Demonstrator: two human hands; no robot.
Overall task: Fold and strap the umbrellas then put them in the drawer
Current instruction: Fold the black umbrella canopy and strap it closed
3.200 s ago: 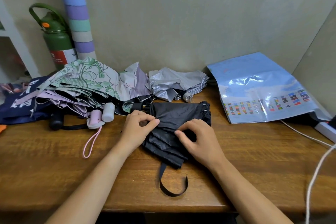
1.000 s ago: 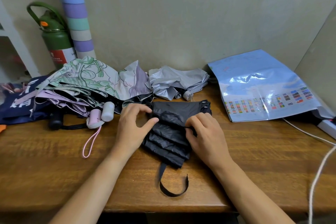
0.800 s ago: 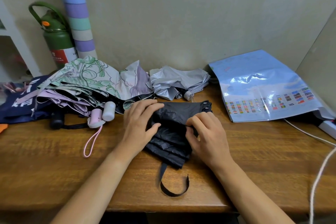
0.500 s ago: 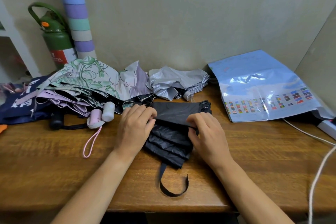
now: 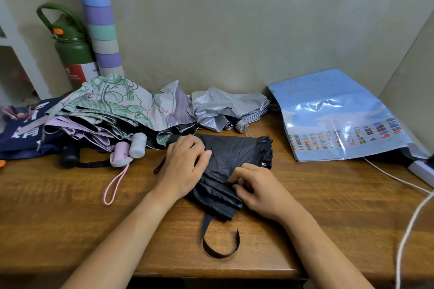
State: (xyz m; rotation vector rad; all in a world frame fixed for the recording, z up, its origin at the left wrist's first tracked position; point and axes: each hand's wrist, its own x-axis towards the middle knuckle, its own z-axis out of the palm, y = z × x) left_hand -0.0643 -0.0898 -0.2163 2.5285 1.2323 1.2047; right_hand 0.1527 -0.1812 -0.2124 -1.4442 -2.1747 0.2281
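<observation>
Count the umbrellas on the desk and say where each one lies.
At least 4: black umbrella under both hands; silver umbrella by the wall; floral umbrella atop the left pile; lilac umbrella beneath it. Others may be hidden.

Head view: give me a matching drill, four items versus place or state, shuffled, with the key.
Things:
1. black umbrella
2. black strap
3. silver umbrella
4. green bottle

Places or states:
A. upright at the back left, by the wall
B. lies loose and unfastened near the desk's front edge
C. under both hands, its fabric being folded
D. crumpled at the back, behind the black one

Pairs: 1-C, 2-B, 3-D, 4-A
</observation>
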